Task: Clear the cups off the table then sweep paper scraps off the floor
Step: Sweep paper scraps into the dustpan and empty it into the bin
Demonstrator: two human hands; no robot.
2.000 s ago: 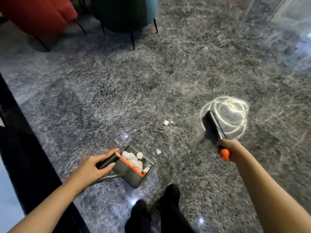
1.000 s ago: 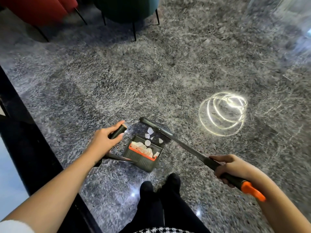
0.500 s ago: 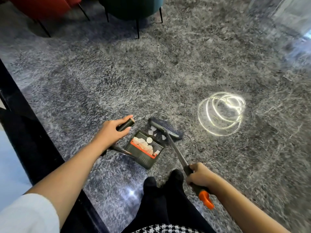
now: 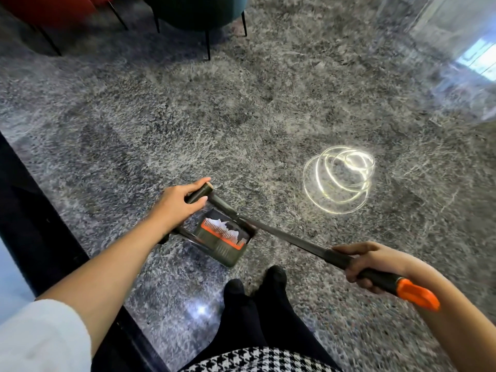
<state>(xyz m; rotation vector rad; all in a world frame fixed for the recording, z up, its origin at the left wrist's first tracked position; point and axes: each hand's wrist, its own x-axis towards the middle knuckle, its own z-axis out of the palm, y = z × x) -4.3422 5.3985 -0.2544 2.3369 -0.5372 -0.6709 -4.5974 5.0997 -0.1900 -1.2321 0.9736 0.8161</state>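
- My left hand (image 4: 177,202) is curled round the dark cylindrical grip (image 4: 200,196) of the dark green plastic dustpan (image 4: 225,251). The pan rests on the grey speckled polished stone floor (image 4: 241,116), just ahead of my feet (image 4: 255,288).
- My right hand (image 4: 367,264) is wrapped round the long dark broom handle (image 4: 284,237), just above its orange end cap (image 4: 418,296). The far end of the broom reaches the pan's mouth, beside my left hand.
- The white paper scraps (image 4: 222,226) lie inside the pan, piled behind its orange comb teeth (image 4: 220,234).
- Judged handling: the scraps are near weightless and will flutter, so lift the pan slowly with its mouth tilted up.
- The pan looks light and stiff — carry it by the grip only.
- The broom is a long, stiff lever. Hold it low on the shaft for fine strokes — on the glossy floor, scraps should slide easily.
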